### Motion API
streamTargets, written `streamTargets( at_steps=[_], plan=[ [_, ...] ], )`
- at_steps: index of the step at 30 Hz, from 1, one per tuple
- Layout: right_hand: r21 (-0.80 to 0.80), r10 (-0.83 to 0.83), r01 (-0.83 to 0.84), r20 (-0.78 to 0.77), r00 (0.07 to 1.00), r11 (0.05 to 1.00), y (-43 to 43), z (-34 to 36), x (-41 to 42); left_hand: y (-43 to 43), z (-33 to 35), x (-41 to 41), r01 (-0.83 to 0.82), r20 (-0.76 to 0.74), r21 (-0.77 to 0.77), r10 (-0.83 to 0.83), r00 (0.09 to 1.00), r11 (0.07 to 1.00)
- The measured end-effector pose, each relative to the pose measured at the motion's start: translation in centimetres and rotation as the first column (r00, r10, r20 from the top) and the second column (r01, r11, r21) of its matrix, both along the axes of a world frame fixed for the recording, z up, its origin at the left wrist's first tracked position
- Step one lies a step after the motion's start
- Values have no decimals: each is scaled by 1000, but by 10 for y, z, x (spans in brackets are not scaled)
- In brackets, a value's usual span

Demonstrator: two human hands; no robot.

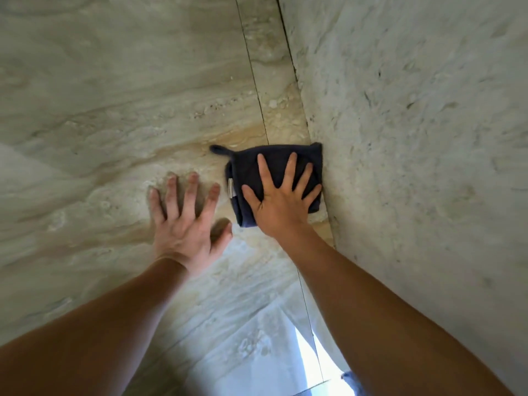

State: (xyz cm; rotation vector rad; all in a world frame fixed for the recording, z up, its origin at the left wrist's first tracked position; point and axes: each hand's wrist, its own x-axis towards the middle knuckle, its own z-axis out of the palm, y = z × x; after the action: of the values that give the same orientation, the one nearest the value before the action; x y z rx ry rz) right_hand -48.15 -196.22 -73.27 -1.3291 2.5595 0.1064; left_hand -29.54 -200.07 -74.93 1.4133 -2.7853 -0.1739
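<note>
A folded dark navy cloth (248,167) with a small hanging loop and a white label lies flat on a beige marbled stone surface (114,110), its right edge against a rough pale wall. My right hand (281,200) presses flat on the cloth with fingers spread and straight. My left hand (185,221) rests flat on the bare stone just left of the cloth, fingers spread, holding nothing.
A rough, pitted pale stone wall (414,138) rises along the right side and meets the marbled surface at a corner. A thin dark seam (258,95) runs across the marbled surface above the cloth. Bright light and a bit of blue fabric (350,380) show at the bottom.
</note>
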Motion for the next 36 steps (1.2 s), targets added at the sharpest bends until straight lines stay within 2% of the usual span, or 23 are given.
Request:
streamTargets(
  at_steps=[3, 10, 14, 17, 20, 23, 26, 31, 34, 36],
  plan=[
    [71, 34, -36, 29, 999, 997, 5, 13, 2, -1, 5, 0, 9, 10, 36, -9, 1000, 999],
    [192, 133, -188, 268, 954, 963, 27, 66, -13, -1, 12, -1, 19, 36, 127, -24, 999, 992],
    [309, 121, -230, 334, 935, 923, 49, 88, -7, -3, 16, 0, 19, 68, 208, -33, 997, 978],
    [350, 43, -191, 389, 920, 917, 50, 97, -6, -13, 24, -6, -17, 172, 389, -54, 984, 921],
    [354, -32, -129, 416, 909, 926, 43, 110, 2, -36, 48, -10, -34, 261, 604, -157, 953, 796],
    [386, -65, -102, 397, 915, 917, 37, 125, 8, -72, 84, -12, 12, 220, 717, -242, 945, 697],
    [418, -55, -114, 371, 927, 901, 27, 140, 9, -114, 119, -9, 37, 157, 674, -192, 969, 738],
    [376, -39, -96, 336, 941, 922, -1, 170, 10, -173, 161, -17, -38, 159, 425, -34, 987, 904],
    [429, -89, -78, 357, 930, 900, -15, 167, 7, -212, 167, -26, -30, 40, 316, 19, 999, 948],
    [424, -33, -101, 298, 954, 900, -16, 153, 6, -239, 160, -30, -32, 36, 246, 24, 999, 969]
  ],
)
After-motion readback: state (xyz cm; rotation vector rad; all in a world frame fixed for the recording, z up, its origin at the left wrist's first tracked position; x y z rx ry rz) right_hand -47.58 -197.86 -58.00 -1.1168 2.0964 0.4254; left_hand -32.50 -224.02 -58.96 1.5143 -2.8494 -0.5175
